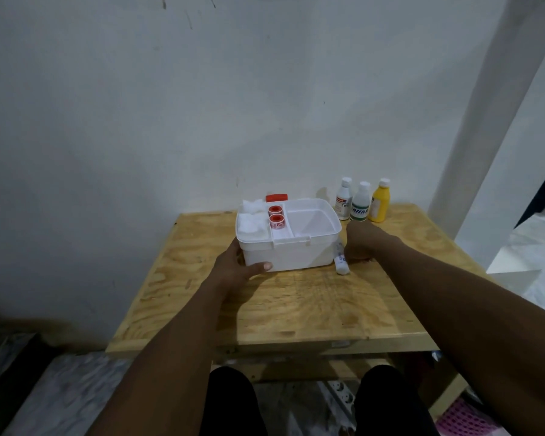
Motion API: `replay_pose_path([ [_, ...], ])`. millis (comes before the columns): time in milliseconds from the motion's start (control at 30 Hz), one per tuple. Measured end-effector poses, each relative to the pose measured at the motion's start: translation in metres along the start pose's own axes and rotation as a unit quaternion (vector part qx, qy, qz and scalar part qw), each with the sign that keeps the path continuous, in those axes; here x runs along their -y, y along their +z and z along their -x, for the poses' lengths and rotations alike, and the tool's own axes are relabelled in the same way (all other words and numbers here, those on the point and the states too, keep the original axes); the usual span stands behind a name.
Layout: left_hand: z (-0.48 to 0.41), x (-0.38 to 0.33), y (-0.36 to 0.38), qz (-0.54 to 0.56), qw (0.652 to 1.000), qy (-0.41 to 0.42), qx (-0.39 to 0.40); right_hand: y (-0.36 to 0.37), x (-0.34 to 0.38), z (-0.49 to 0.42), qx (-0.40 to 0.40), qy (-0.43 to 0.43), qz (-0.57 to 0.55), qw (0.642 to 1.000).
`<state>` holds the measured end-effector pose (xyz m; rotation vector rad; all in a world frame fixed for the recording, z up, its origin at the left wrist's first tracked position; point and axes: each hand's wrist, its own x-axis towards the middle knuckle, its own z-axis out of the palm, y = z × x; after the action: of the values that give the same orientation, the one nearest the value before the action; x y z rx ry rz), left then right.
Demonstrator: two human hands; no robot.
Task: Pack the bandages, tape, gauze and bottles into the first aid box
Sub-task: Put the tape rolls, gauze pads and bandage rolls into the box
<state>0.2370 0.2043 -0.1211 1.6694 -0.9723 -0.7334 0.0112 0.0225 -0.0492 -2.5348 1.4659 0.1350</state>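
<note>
Left hand (238,268) steadies box (288,254); white bottle (343,201) label perhaps "70".

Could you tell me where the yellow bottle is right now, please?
In the head view, the yellow bottle stands at the wooden table's far right, rightmost of three bottles, beside the green-labelled bottle.

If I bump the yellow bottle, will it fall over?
Probably. The yellow bottle stands tall and narrow on the table, so it may tip. Its round body would likely roll. It might hit the green-labelled bottle close beside it.
</note>
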Motion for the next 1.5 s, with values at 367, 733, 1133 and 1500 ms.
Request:
replay_pose_path([
  [367,0.000,-0.001,0.001,-0.012,1.000,-0.001,0.001,-0.055,-0.011,0.002,-0.154,-0.017,-0.092,0.984],
  [733,0.000,0.000,0.001,-0.034,0.999,0.003,-0.005,-0.052,0.099,0.028,-0.065,-0.246,-0.074,0.964],
  [1133,-0.005,0.003,0.000,-0.049,0.999,0.009,0.000,-0.043,0.092,0.025,-0.043,-0.280,-0.096,0.954],
  [1500,0.000,-0.001,0.001,-0.032,0.999,0.013,0.001,-0.038,0.072,0.016,-0.051,-0.276,-0.149,0.948],
])
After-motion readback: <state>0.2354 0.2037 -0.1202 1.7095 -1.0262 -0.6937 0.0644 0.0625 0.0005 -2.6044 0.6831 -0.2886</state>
